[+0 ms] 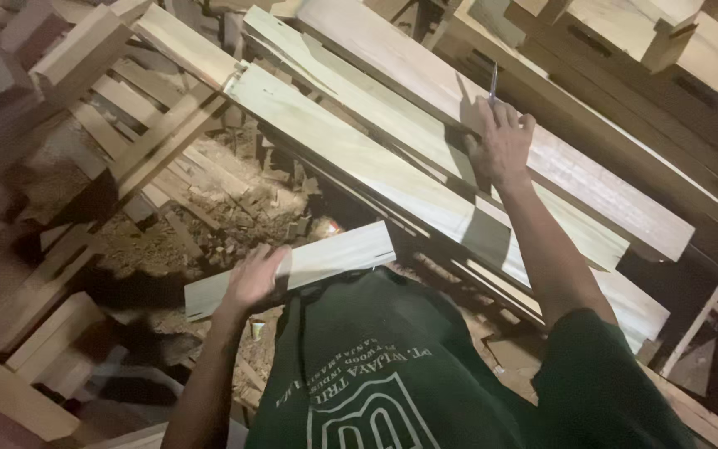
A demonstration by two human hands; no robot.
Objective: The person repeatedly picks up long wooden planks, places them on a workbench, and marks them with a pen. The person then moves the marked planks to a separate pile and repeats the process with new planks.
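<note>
My left hand [253, 278] rests on the near end of a short pale wooden plank [334, 254], gripping its edge just in front of my dark green shirt. My right hand [502, 143] reaches forward onto a stack of long wooden planks [392, 179] that run diagonally from upper left to lower right. It holds a thin pen-like tool [493, 83] upright, its tip pointing away from me. The hand lies on a wider brownish plank [592, 187] of that stack.
Wooden frames and slats [118, 108] are piled at the left. Sawdust and wood scraps [218, 216] cover the floor between them. More heavy boards with slots [666, 58] fill the upper right. Pale boards [43, 341] lean at the lower left.
</note>
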